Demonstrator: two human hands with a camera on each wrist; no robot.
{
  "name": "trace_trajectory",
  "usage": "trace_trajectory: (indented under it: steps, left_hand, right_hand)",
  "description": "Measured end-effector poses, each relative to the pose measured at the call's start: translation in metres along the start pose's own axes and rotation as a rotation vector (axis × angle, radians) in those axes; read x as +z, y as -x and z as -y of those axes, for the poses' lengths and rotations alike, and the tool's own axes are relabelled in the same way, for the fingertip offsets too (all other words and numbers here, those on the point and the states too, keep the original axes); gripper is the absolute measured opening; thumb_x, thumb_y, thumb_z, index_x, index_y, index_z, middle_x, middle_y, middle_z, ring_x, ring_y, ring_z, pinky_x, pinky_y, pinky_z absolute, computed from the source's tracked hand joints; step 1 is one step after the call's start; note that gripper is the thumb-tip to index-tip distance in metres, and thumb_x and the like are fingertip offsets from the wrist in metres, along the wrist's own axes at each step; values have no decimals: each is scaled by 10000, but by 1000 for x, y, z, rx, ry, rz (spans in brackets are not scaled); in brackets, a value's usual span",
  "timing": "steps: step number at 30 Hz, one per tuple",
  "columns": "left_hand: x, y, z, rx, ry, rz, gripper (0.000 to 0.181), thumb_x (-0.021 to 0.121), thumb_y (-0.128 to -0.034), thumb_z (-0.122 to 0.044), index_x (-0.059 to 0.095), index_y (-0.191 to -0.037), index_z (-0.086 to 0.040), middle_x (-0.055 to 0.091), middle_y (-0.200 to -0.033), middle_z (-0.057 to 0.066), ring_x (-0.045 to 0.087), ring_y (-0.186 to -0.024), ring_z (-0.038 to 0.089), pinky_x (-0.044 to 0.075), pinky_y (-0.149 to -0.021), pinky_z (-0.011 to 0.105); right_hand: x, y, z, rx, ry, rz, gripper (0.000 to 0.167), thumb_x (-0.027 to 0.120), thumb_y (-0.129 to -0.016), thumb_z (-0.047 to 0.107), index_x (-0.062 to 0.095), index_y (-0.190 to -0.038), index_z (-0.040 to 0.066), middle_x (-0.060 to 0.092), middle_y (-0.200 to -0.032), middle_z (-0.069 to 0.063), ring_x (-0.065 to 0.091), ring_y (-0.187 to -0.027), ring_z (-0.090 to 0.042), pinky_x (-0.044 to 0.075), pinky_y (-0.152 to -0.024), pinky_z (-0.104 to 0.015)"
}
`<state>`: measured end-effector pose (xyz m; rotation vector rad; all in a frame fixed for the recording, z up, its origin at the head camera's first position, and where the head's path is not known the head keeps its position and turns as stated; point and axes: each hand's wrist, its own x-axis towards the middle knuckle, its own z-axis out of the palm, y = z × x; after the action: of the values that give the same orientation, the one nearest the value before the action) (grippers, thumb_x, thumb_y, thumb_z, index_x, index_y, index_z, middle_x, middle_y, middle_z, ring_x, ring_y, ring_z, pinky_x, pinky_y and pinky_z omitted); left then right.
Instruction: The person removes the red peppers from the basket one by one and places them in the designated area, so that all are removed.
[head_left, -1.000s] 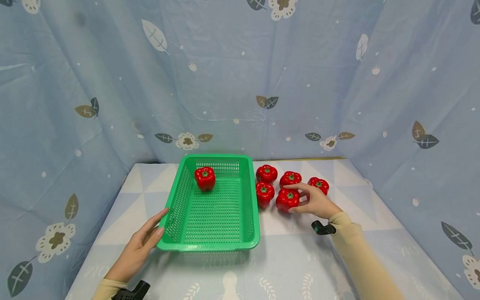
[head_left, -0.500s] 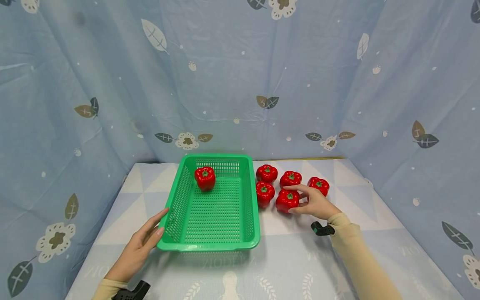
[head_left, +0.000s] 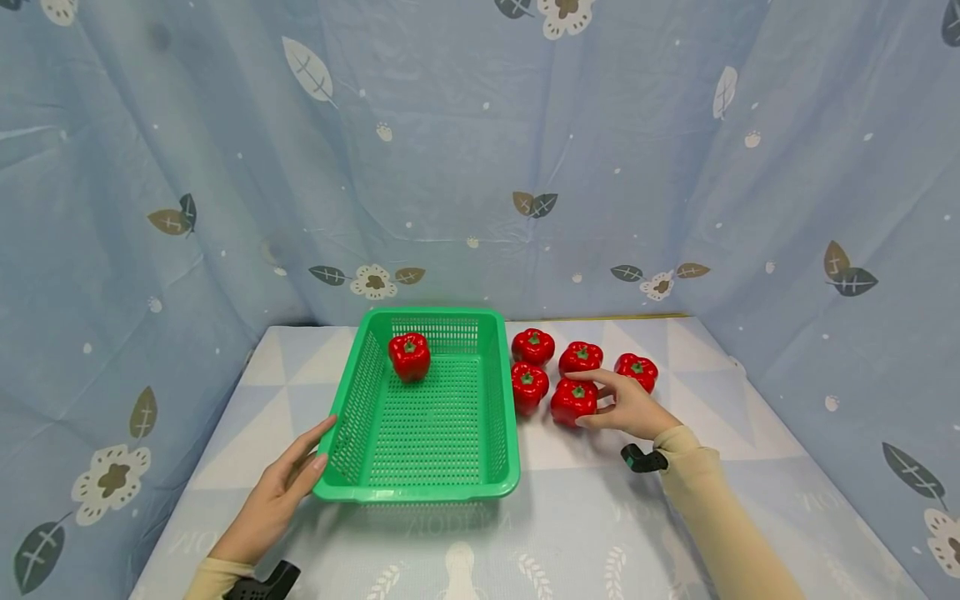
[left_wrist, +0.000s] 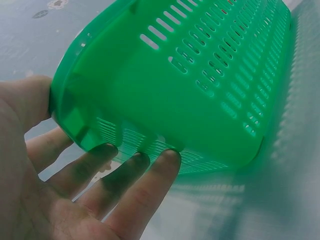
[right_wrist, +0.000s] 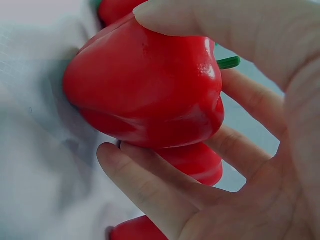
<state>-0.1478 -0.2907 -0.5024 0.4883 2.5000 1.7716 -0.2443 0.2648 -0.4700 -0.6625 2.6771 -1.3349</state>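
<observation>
My left hand (head_left: pixel 273 492) holds the near left corner of a green plastic basket (head_left: pixel 420 493). In the left wrist view the thumb lies against the basket's rim and the fingertips (left_wrist: pixel 170 159) touch its slotted outer wall. One red bell pepper (head_left: pixel 409 357) sits in the far left part of the basket. To the right, my right hand (head_left: pixel 633 406) grips another red bell pepper (head_left: pixel 574 402) with thumb and fingers on its sides. That pepper, with its green stem (right_wrist: pixel 229 63), fills the middle of the right wrist view. Its contact with the table is hard to tell.
More red bell peppers stand around the gripped one: one (head_left: pixel 533 347) at the back, one (head_left: pixel 529 387) by the basket wall, one (head_left: pixel 581 357) just behind, and one (head_left: pixel 637 372) beyond the right hand. A patterned cloth (head_left: pixel 480 167) hangs behind the table (head_left: pixel 585 517).
</observation>
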Motion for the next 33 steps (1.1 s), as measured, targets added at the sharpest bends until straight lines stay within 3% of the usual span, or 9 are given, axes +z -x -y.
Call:
trace_trajectory:
  steps: [8, 12, 16, 19, 25, 33]
  left_hand:
    - [-1, 0, 1, 5, 2, 3, 548, 449, -1213, -241, 317, -1744, -226, 270, -1768, 178, 426, -1496, 376, 505, -1010, 224]
    - [0, 0, 1, 8, 4, 3, 547, 448, -1213, -239, 317, -1744, -223, 271, -1768, 176, 412, -1501, 413, 502, -1007, 219]
    - [0, 0, 1, 1, 7, 3, 547, 450, -1213, -250, 319, -1744, -224, 271, -1771, 163, 383, -1508, 472, 495, -1008, 220]
    - [0, 0, 1, -2, 8, 2, 547, 449, -1213, -253, 319, -1744, -223, 269, -1772, 161, 380, -1508, 478, 494, -1008, 219]
    - [0, 1, 1, 1, 7, 5, 547, 446, -1214, -254, 315, -1745, -231, 267, -1772, 163, 385, -1507, 474, 495, -1009, 222]
    - [-1, 1, 1, 3, -3, 3, 548, 442, -1215, -252, 311, -1746, -234, 267, -1770, 168, 402, -1502, 468, 532, -1047, 414]
  right_hand:
    - [-1, 1, 4, -18, 15, -6, 681, 925, -883, 60, 651, -1507, 55, 621, -1518, -184, 700, -1080, -349, 645, -903, -374]
    - [0, 2, 6, -14, 30, -11, 690, 930, -874, 50, 652, -1506, 55, 629, -1512, -174, 696, -1071, -340, 647, -890, -383]
    - [0, 2, 5, 4, 55, -12, 700, 932, -873, 65, 653, -1515, 88, 632, -1517, -147, 683, -1081, -341, 634, -898, -465]
    - [-1, 2, 4, 2, 58, -7, 698, 928, -879, 73, 650, -1519, 97, 628, -1524, -146, 682, -1095, -356, 621, -913, -541]
    - [-2, 3, 1, 0, 57, -5, 701, 931, -878, 78, 649, -1520, 96, 632, -1521, -141, 689, -1093, -352, 620, -914, -561]
    - [-4, 6, 1, 21, 49, -4, 722, 934, -874, 77, 639, -1532, 110, 625, -1504, -154, 702, -1152, -389, 620, -953, -579]
